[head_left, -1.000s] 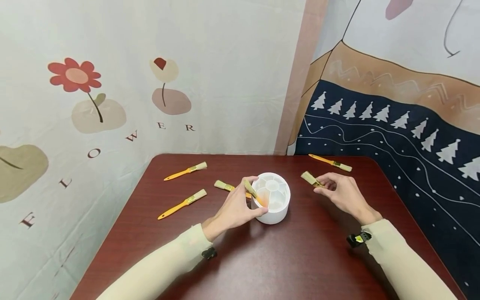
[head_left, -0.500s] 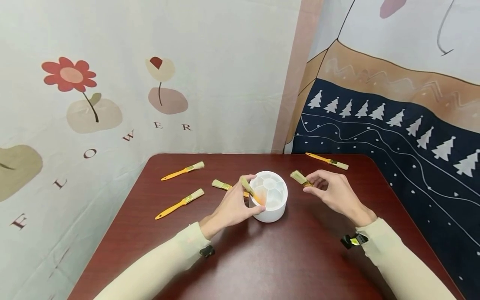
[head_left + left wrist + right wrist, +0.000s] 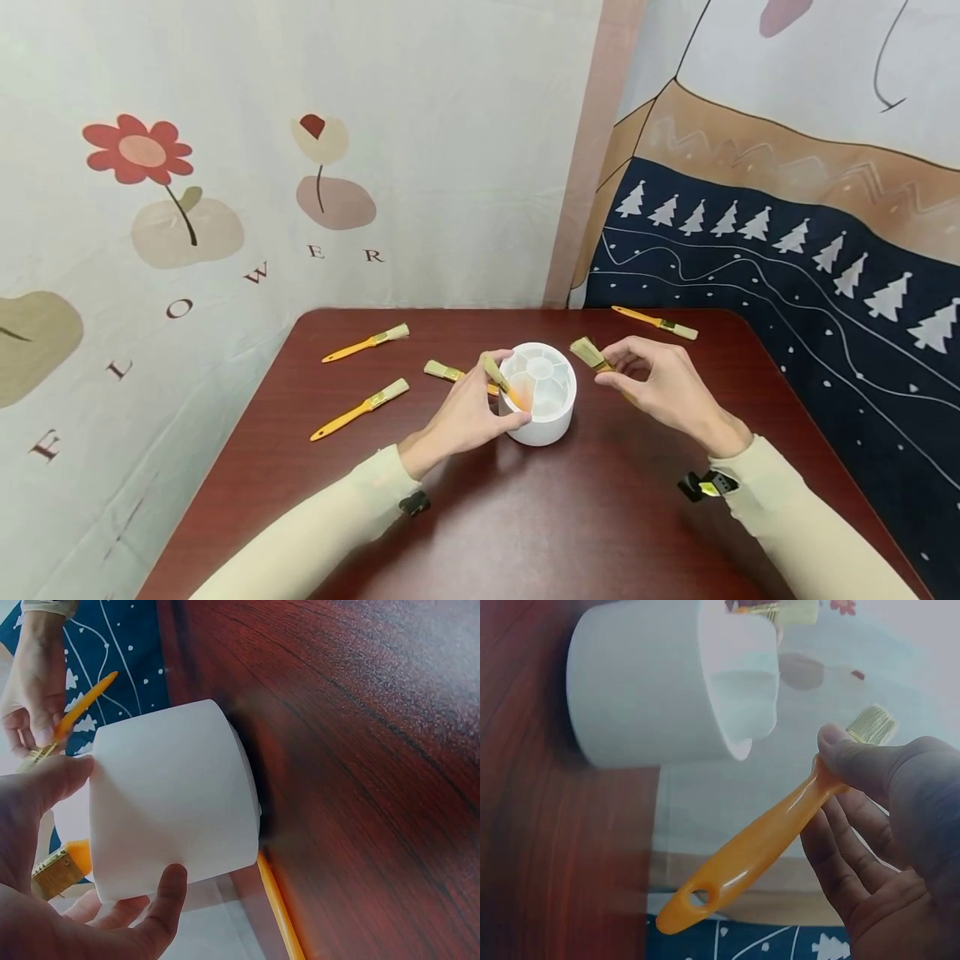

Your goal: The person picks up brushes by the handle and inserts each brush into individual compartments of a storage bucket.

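Note:
A white round organizer (image 3: 543, 430) with divided compartments stands upright on the table. My left hand (image 3: 467, 414) grips its left side, thumb near the front rim and fingers around the far side. One paintbrush (image 3: 495, 372) stands tilted in a left compartment, bristles up, beside that hand. To the right of the organizer, my right hand (image 3: 667, 385) pinches another paintbrush (image 3: 588, 353) near its metal band. In the right wrist view, its orange handle (image 3: 754, 844) hangs free below the thumb, apart from the organizer, with the bristles (image 3: 872, 725) pointing up.
Two paintbrushes, an upper one (image 3: 367, 342) and a lower one (image 3: 362, 410), lie on the left of the dark red table (image 3: 570, 533). A third brush (image 3: 444, 370) lies partly hidden behind the left hand. Another brush (image 3: 656, 322) lies near the back right edge.
My right hand has moved left toward the organizer with its paintbrush, and the brush has tilted more, handle lower. The left hand keeps its grip on the organizer.

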A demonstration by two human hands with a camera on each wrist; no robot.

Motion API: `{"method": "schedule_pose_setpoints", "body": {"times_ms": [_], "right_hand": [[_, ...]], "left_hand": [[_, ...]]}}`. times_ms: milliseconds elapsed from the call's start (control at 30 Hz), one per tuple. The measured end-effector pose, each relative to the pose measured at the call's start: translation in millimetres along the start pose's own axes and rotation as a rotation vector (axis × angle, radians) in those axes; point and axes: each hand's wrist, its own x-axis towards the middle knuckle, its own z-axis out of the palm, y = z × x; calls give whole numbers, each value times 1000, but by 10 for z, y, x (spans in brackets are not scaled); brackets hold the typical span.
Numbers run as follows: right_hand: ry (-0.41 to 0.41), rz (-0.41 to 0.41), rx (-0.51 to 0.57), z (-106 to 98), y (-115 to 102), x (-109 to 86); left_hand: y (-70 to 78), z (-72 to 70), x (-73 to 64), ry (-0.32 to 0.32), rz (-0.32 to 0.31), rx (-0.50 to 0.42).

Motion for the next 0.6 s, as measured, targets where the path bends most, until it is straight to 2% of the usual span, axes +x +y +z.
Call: {"method": "schedule_pose_setpoints", "body": {"times_ms": [167, 200, 300, 400, 433, 600], "right_hand": [[-10, -17, 24, 7, -99, 0], [-12, -21, 28, 9, -115, 4], [-17, -37, 43, 21, -154, 15], [-21, -53, 63, 35, -185, 23], [-22, -61, 72, 40, -197, 26], [-15, -113, 110, 53, -273, 54]], "left_hand": [[-67, 22, 8, 20, 48, -3], [-189, 64, 44, 31, 87, -10], [-215, 71, 54, 38, 114, -16], [-173, 61, 46, 29, 90, -14], [-48, 20, 11, 18, 50, -3], [33, 9, -3, 5, 3, 30]]}}
